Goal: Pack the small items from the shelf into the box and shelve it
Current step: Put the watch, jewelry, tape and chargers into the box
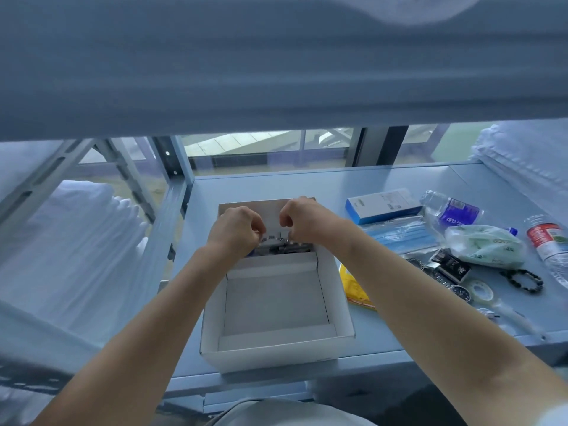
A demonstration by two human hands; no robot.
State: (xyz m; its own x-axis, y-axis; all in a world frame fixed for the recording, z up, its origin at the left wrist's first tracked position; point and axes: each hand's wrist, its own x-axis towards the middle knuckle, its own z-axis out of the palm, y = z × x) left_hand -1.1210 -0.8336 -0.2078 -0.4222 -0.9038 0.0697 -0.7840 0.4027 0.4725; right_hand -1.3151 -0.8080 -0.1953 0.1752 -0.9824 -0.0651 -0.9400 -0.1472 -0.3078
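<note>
An open white cardboard box [276, 352] stands at the shelf's front edge, and the part of its floor that shows is bare. Both hands reach over its far end. My left hand [236, 226] and my right hand [299, 219] are closed side by side, pinching a small dark metal chain-like item [278, 241] between them above the box's far part. What lies under the hands is partly hidden. Small items lie to the right: a blue and white carton [382, 206], packed face masks [399, 236], a green tissue pack [484, 245].
Right of the box also lie a yellow packet [353, 287], a black bead bracelet [522, 281], a tape roll [479, 292], a wristwatch [461, 293], a black card box [450, 264] and two plastic bottles [547, 241]. White folded cloths fill both sides. An upper shelf [276, 72] hangs overhead.
</note>
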